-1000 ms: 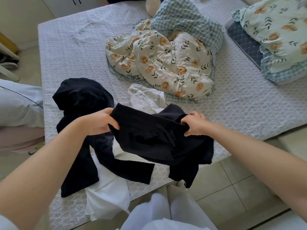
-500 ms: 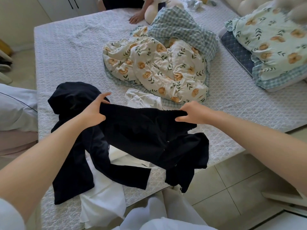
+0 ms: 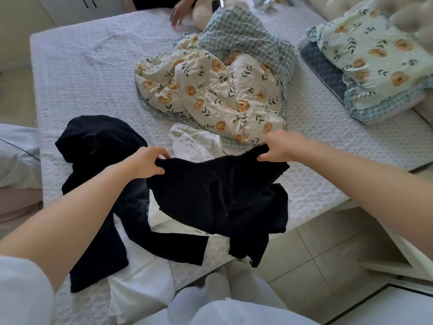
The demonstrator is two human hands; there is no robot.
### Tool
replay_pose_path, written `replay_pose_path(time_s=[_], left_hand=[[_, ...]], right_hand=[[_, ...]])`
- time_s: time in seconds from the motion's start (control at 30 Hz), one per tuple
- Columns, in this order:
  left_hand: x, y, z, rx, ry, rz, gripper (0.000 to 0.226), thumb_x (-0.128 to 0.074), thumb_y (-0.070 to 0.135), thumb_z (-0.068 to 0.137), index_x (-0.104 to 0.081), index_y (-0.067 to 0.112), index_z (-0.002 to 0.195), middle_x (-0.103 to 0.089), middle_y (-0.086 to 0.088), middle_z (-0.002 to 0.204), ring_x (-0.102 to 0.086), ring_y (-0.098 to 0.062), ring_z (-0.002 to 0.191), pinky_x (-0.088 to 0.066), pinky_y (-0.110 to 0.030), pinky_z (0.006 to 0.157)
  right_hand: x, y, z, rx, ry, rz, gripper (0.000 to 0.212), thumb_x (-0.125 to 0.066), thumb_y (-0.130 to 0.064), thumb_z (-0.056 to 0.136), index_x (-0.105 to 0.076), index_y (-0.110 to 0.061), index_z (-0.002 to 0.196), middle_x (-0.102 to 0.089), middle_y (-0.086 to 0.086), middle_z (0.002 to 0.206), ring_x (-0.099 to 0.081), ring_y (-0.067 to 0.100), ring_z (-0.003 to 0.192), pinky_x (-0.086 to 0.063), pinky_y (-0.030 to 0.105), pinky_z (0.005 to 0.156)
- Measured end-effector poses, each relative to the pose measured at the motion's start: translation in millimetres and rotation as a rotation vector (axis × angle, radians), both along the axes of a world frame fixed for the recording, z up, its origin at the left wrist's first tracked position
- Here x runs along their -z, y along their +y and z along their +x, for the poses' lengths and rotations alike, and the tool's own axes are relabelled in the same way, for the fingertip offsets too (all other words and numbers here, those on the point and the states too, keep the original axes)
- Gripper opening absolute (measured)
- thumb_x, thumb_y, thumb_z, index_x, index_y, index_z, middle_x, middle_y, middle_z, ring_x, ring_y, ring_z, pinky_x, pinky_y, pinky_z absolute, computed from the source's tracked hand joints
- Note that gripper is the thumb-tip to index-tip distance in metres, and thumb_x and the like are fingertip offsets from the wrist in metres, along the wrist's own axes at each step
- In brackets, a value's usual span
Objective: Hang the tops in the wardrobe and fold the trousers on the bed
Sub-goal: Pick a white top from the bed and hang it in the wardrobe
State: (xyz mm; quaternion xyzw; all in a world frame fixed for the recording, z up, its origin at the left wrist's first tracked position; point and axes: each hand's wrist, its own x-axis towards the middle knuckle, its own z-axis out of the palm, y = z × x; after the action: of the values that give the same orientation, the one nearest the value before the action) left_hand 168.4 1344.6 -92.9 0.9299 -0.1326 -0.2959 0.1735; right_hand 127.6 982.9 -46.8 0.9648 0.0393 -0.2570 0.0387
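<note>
Right at the bottom you get the person's legs [image 3: 243, 294] in white, standing on a pale tiled floor [image 3: 316, 249] at the near edge of the bed [image 3: 93, 66]; both bare arms reach out over it; the left hand [image 3: 146, 161] and the right hand [image 3: 282, 146] are held well apart, each with fingers and thumb curled tight round one end of the waistband of the black trousers [image 3: 210, 191], so the band is stretched between them; the trousers are a textured knit with a drawstring dangling down the middle, and they hang from the hands with the lower part bunched on the near corner of the bed and one bit drooping past the edge; under them is a white garment [image 3: 140, 285] that spills off the same edge, and to the left a black garment [image 3: 93, 141] lies sprawled out, can't tell what kind; just past the hands there's a crumpled white piece [image 3: 194, 143]; further back a floral quilt [image 3: 210, 95] with a blue checked underside sits heaped mid-bed; off to the right a floral pillow [image 3: 375, 59] lies on a navy quilted pad [image 3: 321, 64]; at the far edge another person's hand [image 3: 179, 14] is down by the cover; top left, white doors [image 3: 77, 5] with dark handles.
</note>
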Motion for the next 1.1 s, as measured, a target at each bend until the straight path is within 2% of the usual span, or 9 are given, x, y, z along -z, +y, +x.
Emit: replay_pose_path(time_s=[0.17,0.27,0.37,0.5,0.63,0.77,0.93,1.0,1.1], left_hand=[[32,11,-6,-0.429,-0.278,-0.109,0.036,-0.064,0.005,0.091,-0.061,0.011,0.126,-0.061,-0.01,0.126,-0.056,-0.027,0.116,-0.044,-0.031,0.094],[54,18,-12,-0.553,-0.27,-0.131,0.035,-0.052,0.0,0.093,-0.061,0.01,0.126,-0.06,-0.01,0.129,-0.056,-0.026,0.117,-0.042,-0.026,0.093],[76,28,-23,-0.665,-0.24,-0.106,0.037,-0.045,-0.001,0.093,-0.061,0.009,0.124,-0.061,-0.011,0.127,-0.057,-0.027,0.116,-0.044,-0.03,0.094],[107,43,-59,-0.761,-0.107,-0.062,0.038,-0.045,0.001,0.09,-0.063,0.012,0.122,-0.062,-0.008,0.125,-0.055,-0.027,0.116,-0.048,-0.037,0.095],[144,66,-113,-0.851,0.009,0.003,0.034,-0.05,0.003,0.089,-0.065,0.012,0.119,-0.064,-0.007,0.121,-0.055,-0.03,0.117,-0.047,-0.036,0.093],[185,97,-166,-0.924,0.202,0.039,0.031,-0.055,0.009,0.091,-0.062,0.01,0.121,-0.062,-0.01,0.121,-0.055,-0.03,0.112,-0.046,-0.033,0.088],[231,140,-219,-0.974,0.39,0.105,0.005,-0.057,0.009,0.089,-0.056,0.014,0.089,-0.055,-0.006,0.093,-0.052,-0.028,0.088,-0.036,-0.031,0.075],[249,158,-239,-1.038,0.47,0.128,0.018,-0.055,0.006,0.086,-0.049,0.006,0.069,-0.05,-0.013,0.072,-0.049,-0.028,0.069,-0.038,-0.037,0.068],[280,185,-265,-1.149,0.554,0.077,0.042,-0.06,0.011,0.087,-0.053,-0.014,0.12,-0.057,-0.033,0.112,-0.059,-0.044,0.103,-0.049,-0.048,0.079]], right_hand=[[34,13,24,0.12,-0.143,0.171,0.018,-0.055,-0.025,0.096,-0.056,-0.009,0.104,-0.054,0.005,0.091,-0.057,0.029,0.086,-0.051,0.038,0.072],[60,26,42,0.136,-0.158,0.198,0.023,-0.042,0.001,0.091,-0.056,-0.007,0.109,-0.056,0.013,0.104,-0.055,0.032,0.091,-0.052,0.041,0.079],[89,44,53,0.057,-0.115,0.205,0.026,-0.041,0.002,0.09,-0.056,-0.005,0.11,-0.058,0.016,0.107,-0.056,0.034,0.092,-0.053,0.042,0.08],[127,83,44,-0.028,-0.031,0.308,0.023,-0.042,-0.004,0.093,-0.057,-0.007,0.111,-0.06,0.011,0.106,-0.058,0.034,0.096,-0.052,0.042,0.083],[162,139,15,-0.146,0.103,0.369,0.025,-0.039,-0.003,0.092,-0.056,-0.008,0.109,-0.058,0.009,0.099,-0.057,0.028,0.083,-0.047,0.034,0.066],[193,199,-22,-0.195,0.225,0.419,0.031,-0.037,-0.003,0.093,-0.056,-0.008,0.117,-0.059,0.012,0.108,-0.058,0.03,0.087,-0.053,0.039,0.075],[242,274,-74,-0.214,0.318,0.445,0.022,-0.042,-0.004,0.09,-0.058,-0.003,0.106,-0.064,0.015,0.1,-0.059,0.034,0.092,-0.051,0.041,0.077],[259,298,-96,-0.169,0.393,0.442,0.019,-0.045,-0.006,0.091,-0.058,0.0,0.103,-0.064,0.015,0.096,-0.059,0.034,0.089,-0.052,0.04,0.075],[285,328,-125,-0.086,0.518,0.391,0.017,-0.049,-0.009,0.091,-0.047,-0.006,0.074,-0.047,0.007,0.068,-0.043,0.027,0.061,-0.033,0.032,0.054]])
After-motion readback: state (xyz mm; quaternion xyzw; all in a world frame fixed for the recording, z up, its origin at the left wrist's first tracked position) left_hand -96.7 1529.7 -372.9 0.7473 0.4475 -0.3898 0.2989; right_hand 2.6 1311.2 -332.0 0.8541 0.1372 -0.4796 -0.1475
